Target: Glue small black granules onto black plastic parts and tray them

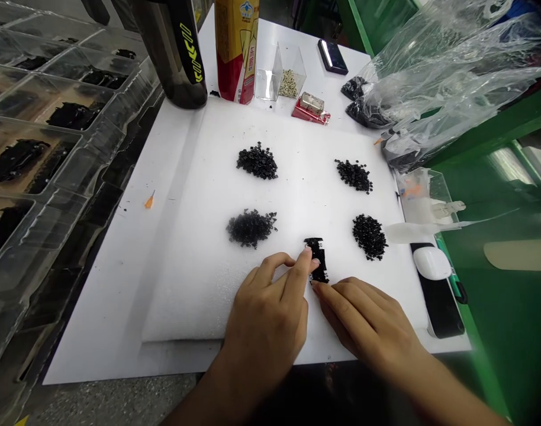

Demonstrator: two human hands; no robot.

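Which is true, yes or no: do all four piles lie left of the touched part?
No, two piles lie left of the black part and two right.

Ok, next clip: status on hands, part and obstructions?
Left hand touching narrow black part; right hand at part's near end. Part on white foam sheet. Four piles of small black pieces nearby, apart from both hands.

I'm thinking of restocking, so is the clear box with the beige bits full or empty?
Partly full: the beige bits lie low in the clear box, with bare clear wall showing above them.
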